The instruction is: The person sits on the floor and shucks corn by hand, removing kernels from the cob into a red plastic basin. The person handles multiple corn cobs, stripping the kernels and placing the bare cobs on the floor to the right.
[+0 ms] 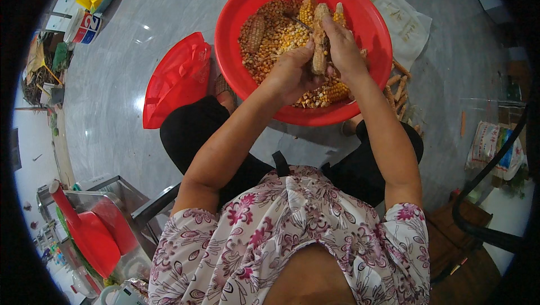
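Over a red plastic basin (303, 118), a nearly stripped corn cob (320, 58) stands lengthwise between my hands. My left hand (293, 73) grips its lower part from the left, with some fingers hidden beneath it. From the right, my right hand (345, 47) holds the cob with the thumb along its upper part. Loose corn kernels (270, 33) cover the basin's floor. A thin metal tool (300, 21) lies by the cob, its far end among the kernels; its kind is unclear. Around it are a yellow ear of corn (307, 7), a paler ear (255, 34) and another ear (335, 93).
A red bag (179, 79) lies on the grey floor left of the basin. Bare cobs (398, 90) are piled to the right, below a white sack (396, 18). A red dustpan (90, 237) stands at lower left; a black cable (481, 187) curves at right.
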The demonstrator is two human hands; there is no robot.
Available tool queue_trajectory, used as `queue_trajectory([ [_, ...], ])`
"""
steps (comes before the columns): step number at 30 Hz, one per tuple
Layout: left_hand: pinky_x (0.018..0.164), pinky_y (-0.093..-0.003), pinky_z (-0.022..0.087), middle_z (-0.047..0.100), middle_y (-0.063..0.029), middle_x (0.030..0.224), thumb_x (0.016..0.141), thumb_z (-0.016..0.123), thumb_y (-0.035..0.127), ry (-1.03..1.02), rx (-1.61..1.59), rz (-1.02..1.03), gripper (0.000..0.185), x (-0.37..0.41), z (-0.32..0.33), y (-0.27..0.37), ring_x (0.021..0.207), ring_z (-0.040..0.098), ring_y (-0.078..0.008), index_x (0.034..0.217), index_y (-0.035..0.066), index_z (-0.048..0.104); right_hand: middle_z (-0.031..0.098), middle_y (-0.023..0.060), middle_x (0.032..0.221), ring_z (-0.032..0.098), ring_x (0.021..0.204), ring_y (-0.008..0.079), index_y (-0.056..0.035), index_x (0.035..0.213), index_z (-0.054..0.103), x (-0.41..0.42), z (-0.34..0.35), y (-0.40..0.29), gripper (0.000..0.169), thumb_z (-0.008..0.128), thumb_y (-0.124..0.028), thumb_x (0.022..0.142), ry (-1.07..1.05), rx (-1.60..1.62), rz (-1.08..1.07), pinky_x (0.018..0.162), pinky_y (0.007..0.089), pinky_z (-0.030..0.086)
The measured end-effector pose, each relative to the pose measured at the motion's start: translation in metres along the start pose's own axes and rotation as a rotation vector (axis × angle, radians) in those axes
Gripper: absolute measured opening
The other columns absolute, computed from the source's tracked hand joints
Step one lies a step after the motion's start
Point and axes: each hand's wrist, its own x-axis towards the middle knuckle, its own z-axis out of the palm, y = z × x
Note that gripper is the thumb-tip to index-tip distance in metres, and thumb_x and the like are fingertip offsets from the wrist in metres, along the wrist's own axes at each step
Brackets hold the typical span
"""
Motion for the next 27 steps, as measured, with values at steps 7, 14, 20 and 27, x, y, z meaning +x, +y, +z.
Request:
queue_trajectory([
  [7, 0.052, -0.0341, 0.045, 0.056, -0.0117, 0.078, 0.095, 0.032, 0.033, 0.188, 0.051, 0.017, 0.033, 0.002, 0.003, -0.004, 0.064, 0.055, -0.0225, 0.103, 0.005, 0.048, 0.058, 0.0019, 0.091, 0.051, 0.083, 0.0088, -0.0006, 0.101, 0.057, 0.003, 0.000, 0.002, 0.036, 0.051, -0.035, 0.091, -0.053, 0.008, -0.077, 0.075, 0.0238, 0.042],
  [14, 0.054, -0.0369, 0.045, 0.055, -0.0113, 0.077, 0.095, 0.032, 0.036, 0.043, -0.041, -0.044, 0.035, 0.007, -0.017, -0.007, 0.066, 0.055, -0.0238, 0.102, 0.006, 0.048, 0.057, 0.0011, 0.088, 0.050, 0.081, 0.0085, -0.0004, 0.097, 0.058, 0.005, 0.001, 0.003, 0.034, 0.052, -0.033, 0.090, -0.098, 0.079, -0.096, 0.074, 0.0237, 0.041],
  [20, 0.054, -0.0248, 0.041, 0.057, -0.0056, 0.085, 0.095, 0.034, 0.035, 0.049, -0.128, -0.097, 0.030, -0.001, -0.001, 0.004, 0.070, 0.054, -0.0147, 0.104, 0.011, 0.050, 0.058, 0.0025, 0.091, 0.051, 0.083, 0.0096, 0.0004, 0.098, 0.058, 0.005, -0.005, 0.002, 0.041, 0.053, -0.039, 0.088, -0.062, 0.067, -0.060, 0.075, 0.0232, 0.041],
  [27, 0.061, -0.0297, 0.045, 0.055, -0.0084, 0.086, 0.094, 0.038, 0.039, 0.027, -0.188, -0.017, 0.035, 0.005, -0.014, 0.000, 0.073, 0.052, -0.0179, 0.105, 0.008, 0.050, 0.060, 0.0027, 0.086, 0.052, 0.079, 0.0091, 0.0011, 0.093, 0.060, 0.007, -0.010, -0.001, 0.038, 0.055, -0.036, 0.088, -0.004, -0.060, 0.000, 0.071, 0.0235, 0.043],
])
